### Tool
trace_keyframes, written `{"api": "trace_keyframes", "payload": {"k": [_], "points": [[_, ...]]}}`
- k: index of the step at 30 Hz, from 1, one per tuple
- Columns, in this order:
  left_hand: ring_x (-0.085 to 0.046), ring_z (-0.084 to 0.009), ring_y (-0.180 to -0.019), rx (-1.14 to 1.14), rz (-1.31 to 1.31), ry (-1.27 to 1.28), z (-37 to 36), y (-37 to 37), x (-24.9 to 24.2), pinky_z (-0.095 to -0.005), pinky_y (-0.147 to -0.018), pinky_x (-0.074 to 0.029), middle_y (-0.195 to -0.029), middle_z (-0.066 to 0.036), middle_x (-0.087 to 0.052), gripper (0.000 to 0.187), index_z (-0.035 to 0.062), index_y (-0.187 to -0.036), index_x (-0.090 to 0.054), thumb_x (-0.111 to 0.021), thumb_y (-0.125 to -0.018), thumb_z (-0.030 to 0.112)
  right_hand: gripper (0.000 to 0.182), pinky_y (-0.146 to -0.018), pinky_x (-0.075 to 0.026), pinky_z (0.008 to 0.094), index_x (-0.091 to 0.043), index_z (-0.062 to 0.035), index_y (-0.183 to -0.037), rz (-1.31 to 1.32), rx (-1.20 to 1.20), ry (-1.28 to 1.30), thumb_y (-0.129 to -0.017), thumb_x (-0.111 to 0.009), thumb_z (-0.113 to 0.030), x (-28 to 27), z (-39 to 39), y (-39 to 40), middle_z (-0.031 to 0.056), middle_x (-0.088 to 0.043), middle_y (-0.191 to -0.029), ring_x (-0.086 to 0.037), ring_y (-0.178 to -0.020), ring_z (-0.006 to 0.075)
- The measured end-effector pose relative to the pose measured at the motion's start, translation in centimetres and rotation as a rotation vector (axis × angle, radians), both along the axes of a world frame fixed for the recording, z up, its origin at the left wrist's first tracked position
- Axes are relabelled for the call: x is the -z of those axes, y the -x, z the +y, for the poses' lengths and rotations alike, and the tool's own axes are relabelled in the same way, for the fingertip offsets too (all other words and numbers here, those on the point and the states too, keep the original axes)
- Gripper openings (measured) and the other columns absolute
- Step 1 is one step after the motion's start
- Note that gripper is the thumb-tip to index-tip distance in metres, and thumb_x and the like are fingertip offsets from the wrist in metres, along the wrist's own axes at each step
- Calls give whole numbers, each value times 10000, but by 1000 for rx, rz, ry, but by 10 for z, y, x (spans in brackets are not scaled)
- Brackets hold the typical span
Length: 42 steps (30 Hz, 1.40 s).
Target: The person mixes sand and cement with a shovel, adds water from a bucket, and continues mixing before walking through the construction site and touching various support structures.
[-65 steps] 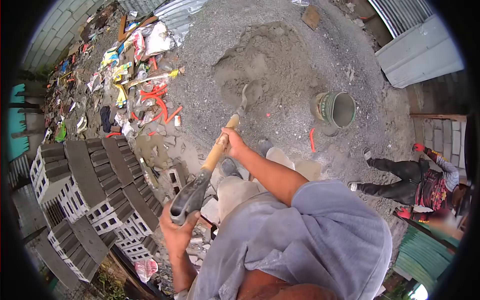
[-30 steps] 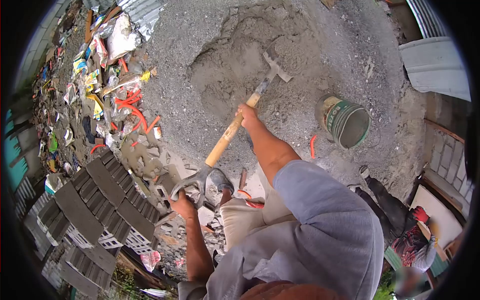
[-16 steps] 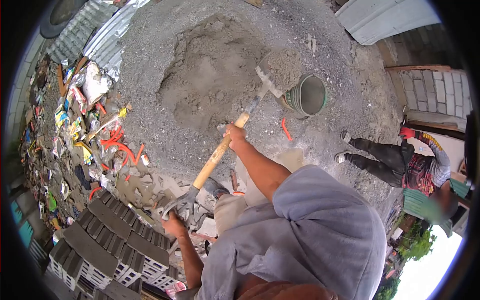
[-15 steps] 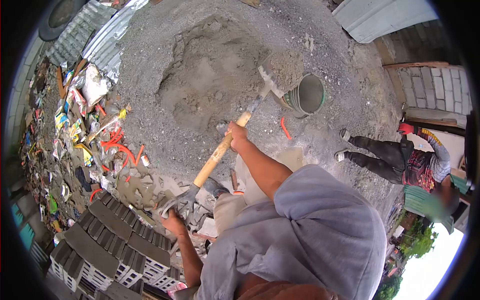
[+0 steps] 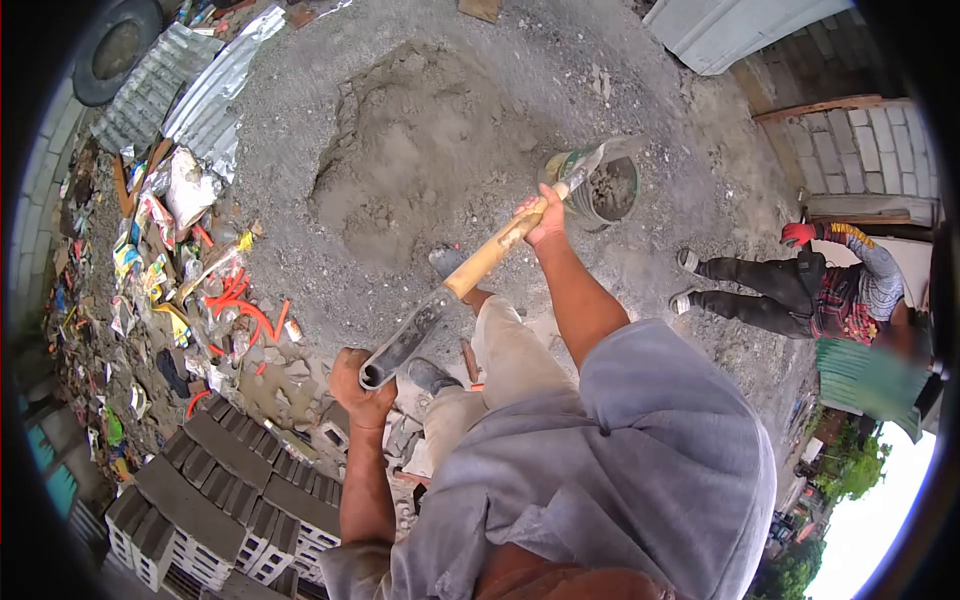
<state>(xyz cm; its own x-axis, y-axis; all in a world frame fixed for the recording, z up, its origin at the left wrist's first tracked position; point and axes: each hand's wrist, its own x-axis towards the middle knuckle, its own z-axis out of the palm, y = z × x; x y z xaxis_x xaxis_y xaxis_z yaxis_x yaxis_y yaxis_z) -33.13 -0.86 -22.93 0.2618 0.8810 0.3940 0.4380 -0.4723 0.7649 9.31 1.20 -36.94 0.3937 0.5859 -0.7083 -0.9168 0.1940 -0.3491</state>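
A shovel [image 5: 490, 262] spans the middle of the view, its blade [image 5: 608, 152] tipped edge-on over the rim of a bucket [image 5: 578, 205]. Grey, sand-like material lies inside the bucket. My right hand [image 5: 545, 215] is closed around the wooden shaft, close to the blade. At the lower end, my left hand [image 5: 362, 388] is closed on the metal handle grip. Beyond the shovel, a dug-out heap of grey sand [image 5: 410, 150] spreads over the ground. My shoes [image 5: 433, 377] stand below the shaft.
Stacked hollow blocks [image 5: 220, 490] stand at lower left. Litter with orange hose pieces [image 5: 240, 300] covers the left side. Corrugated sheets [image 5: 215, 85] and a tyre [image 5: 117, 50] lie at upper left. Another person [image 5: 800, 285] with a red glove stands at right, near a block wall [image 5: 870, 150].
The loaded blade has risen from beside the bucket and turned over above it. Grey material now shows in the bucket. Both my hands have moved up, the right one also rightward.
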Motion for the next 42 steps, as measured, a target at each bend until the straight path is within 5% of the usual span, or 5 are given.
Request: {"api": "trace_keyframes", "payload": {"k": [8,20,30,36,42], "points": [[-498,-109,-610,-615,-332,702,-43,41,32,-271,-522,-416,-737,-27,-561,127,45,-879,-535,-650,-838,80,225,-624,-481,398,-492,-109,-793,-53,-84,66,-824,-675,-236,-6,19,79,49,-509,-682,-528,-611,221],[-471,-101,-471,-1260,-452,1060,-210,120,61,-254,-391,-384,-701,-21,-548,179,15,-991,-565,-622,-825,48,98,-469,-487,411,-564,-52,-822,-19,-701,613,-796,-637,-112,143,-1,277,66,-541,-659,-543,-504,224],[-463,-146,-420,-1078,-682,930,115,-145,145,-277,-392,-384,-633,-61,-490,306,19,-1059,-467,-661,-833,91,121,-526,-506,421,-523,-65,-859,-166,-740,499,-850,-635,-112,261,324,20,53,-505,-659,-521,-547,219],[-452,-136,-428,-1130,-483,1027,56,-87,281,-284,-391,-374,-636,-43,-512,387,-40,-1126,-466,-660,-829,117,123,-535,-495,413,-553,-36,-879,-212,-663,564,-828,-653,-86,325,288,52,79,-545,-773,-549,-577,214],[-457,-122,-500,-1192,-399,1009,-1,-51,294,-284,-420,-365,-710,-59,-550,352,-48,-1084,-521,-673,-817,124,115,-473,-463,383,-536,-44,-829,-237,-648,583,-799,-644,-69,308,233,84,54,-529,-660,-534,-512,204]]}}
